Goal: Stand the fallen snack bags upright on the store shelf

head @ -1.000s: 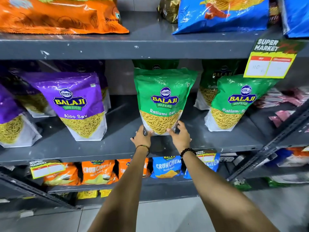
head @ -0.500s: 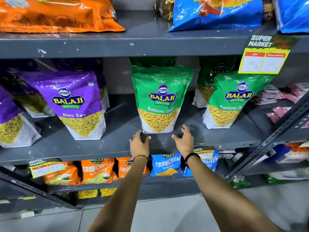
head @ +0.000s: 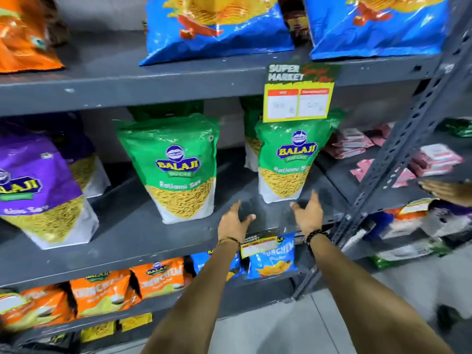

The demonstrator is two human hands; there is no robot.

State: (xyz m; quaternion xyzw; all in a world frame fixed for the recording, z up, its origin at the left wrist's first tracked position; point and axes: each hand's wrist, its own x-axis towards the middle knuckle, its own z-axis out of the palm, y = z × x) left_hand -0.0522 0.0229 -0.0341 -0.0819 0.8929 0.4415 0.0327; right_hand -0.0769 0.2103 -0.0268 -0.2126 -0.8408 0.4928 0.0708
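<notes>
Two green Balaji Ratlami Sev bags stand on the grey middle shelf (head: pixel 132 236). The left green bag (head: pixel 176 169) is upright at the centre. The right green bag (head: pixel 288 162) leans slightly, its top behind a yellow price tag (head: pixel 298 98). My left hand (head: pixel 233 221) hovers open over the shelf's front edge, between the two bags and touching neither. My right hand (head: pixel 307 213) is open just below the right green bag's base, fingers pointing up at it, not gripping. A purple Aloo Sev bag (head: pixel 38 192) stands at the left.
Blue chip bags (head: pixel 217 24) and an orange bag (head: pixel 23 34) lie on the top shelf. Orange and blue Crunchem packs (head: pixel 273 256) fill the shelf below. A perforated steel upright (head: pixel 398 149) divides off a side rack with pink packets (head: pixel 434 159). Another person's hand (head: pixel 447 191) reaches in at the right edge.
Both hands let go of the centre green bag, which stays upright, and shifted right toward the second green bag. The view swung right and closer.
</notes>
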